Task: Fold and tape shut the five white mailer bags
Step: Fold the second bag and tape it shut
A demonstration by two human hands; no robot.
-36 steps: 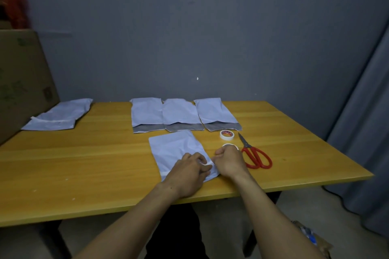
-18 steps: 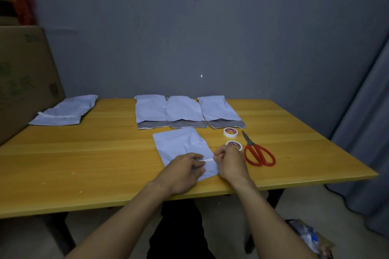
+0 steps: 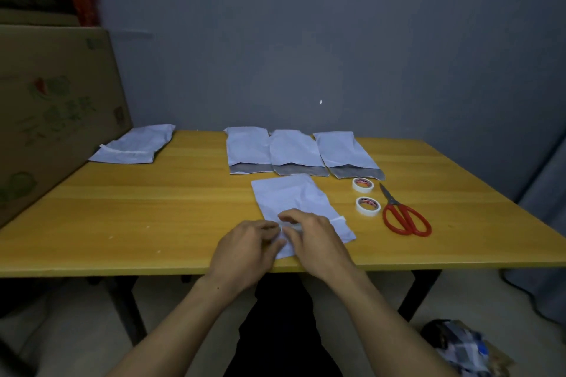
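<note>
Pressing straight-fingered on the folded white plastic mailer bag [image 3: 294, 196], your right hand [image 3: 315, 239] lies nearer the white tape strip [image 3: 337, 219] overhanging the bag's right edge; whether your left hand [image 3: 248, 248] grips anything is unclear.

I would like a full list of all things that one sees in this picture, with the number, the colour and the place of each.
table: one, yellow wood, across the middle.
mailer bags: five, white; one far left, three in a row at the back, one in front.
tape rolls: two, white, right of the front bag.
scissors: one, red handles, right of the rolls.
cardboard box: one, brown, left of the table.
curtain: one, grey, far right.
left grip: one bare hand, on the front bag's near end; hold unclear.
right grip: one bare hand, beside it, same bag.
</note>
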